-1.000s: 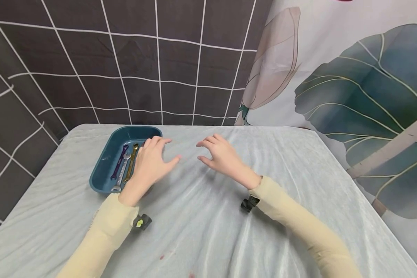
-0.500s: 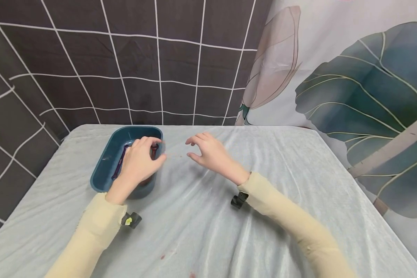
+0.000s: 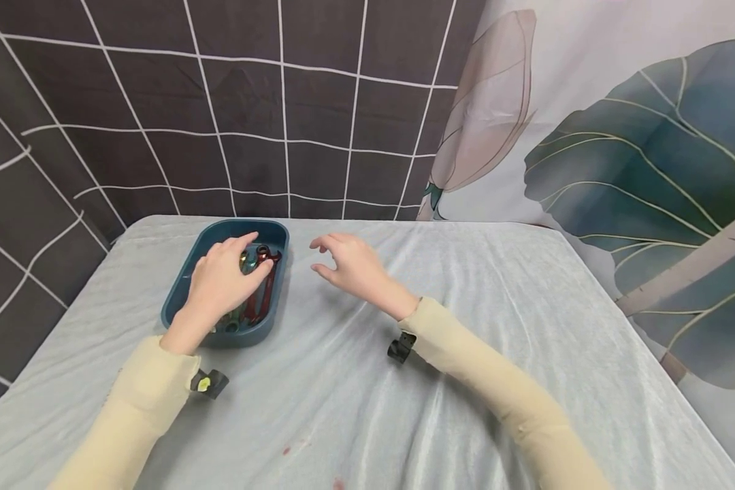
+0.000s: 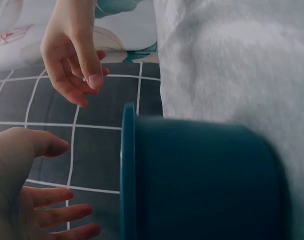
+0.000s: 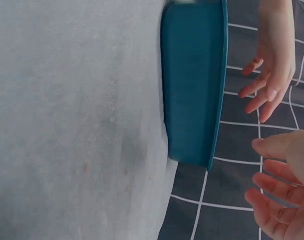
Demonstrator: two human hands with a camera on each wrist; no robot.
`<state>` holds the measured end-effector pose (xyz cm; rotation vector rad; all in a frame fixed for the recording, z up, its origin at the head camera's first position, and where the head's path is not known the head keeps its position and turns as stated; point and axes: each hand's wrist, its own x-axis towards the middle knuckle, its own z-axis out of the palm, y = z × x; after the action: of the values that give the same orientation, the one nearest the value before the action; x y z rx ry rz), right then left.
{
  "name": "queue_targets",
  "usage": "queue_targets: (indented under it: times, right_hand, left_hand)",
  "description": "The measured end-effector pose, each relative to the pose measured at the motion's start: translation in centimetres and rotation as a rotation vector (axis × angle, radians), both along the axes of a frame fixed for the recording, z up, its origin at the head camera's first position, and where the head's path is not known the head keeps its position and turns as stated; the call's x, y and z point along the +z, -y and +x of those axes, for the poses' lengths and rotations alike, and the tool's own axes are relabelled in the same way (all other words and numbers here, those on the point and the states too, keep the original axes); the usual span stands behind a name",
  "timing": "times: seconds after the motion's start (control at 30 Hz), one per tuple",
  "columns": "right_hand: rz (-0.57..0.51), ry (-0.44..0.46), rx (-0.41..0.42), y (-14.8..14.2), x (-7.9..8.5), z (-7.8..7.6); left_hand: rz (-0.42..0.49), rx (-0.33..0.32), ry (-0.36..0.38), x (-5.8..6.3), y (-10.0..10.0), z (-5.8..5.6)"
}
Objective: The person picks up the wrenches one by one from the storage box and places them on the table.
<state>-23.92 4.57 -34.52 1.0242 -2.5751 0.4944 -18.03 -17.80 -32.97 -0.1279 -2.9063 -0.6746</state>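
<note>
In the head view a dark blue tray [image 3: 177, 292] stands at the back left of the table. Several coloured wrenches lie in it; a red wrench [image 3: 271, 289] shows along its right side, and others are partly covered by my hand. My left hand [image 3: 219, 279] hovers over the tray with fingers and thumb spread, holding nothing. Right of the tray, my right hand [image 3: 352, 269] hangs above the cloth, fingers loosely bent and nothing in them. Both wrist views show the tray's outer wall [image 4: 206, 175], with the hands above its rim.
A pale grey cloth [image 3: 465, 286] with folds covers the table. Behind it hangs a dark curtain [image 3: 233, 102] with white grid lines. A leaf-patterned curtain [image 3: 625, 170] hangs at the right. Dark wrist cameras [image 3: 211, 383] sit on both cuffs.
My left hand has moved left over the tray, covering the purple wrench and uncovering the red one. The right hand has also drifted left, closer to the tray.
</note>
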Motion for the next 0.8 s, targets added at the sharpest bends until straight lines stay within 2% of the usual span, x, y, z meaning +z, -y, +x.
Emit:
queue_targets:
  times: [0.2,0.5,0.8]
  right_hand:
    - [0.028,0.017,0.007,1.2,0.4,-0.2]
    - [0.018,0.054,0.014,2.9,0.8,-0.7]
    - [0.027,0.087,0.012,4.4,0.7,-1.5]
  left_hand:
    - [0.003,0.005,0.014,0.1,1.2,-0.2]
    - [0.054,0.025,-0.025,0.2,3.1,-0.5]
    - [0.058,0.052,-0.019,-0.4,5.1,-0.8]
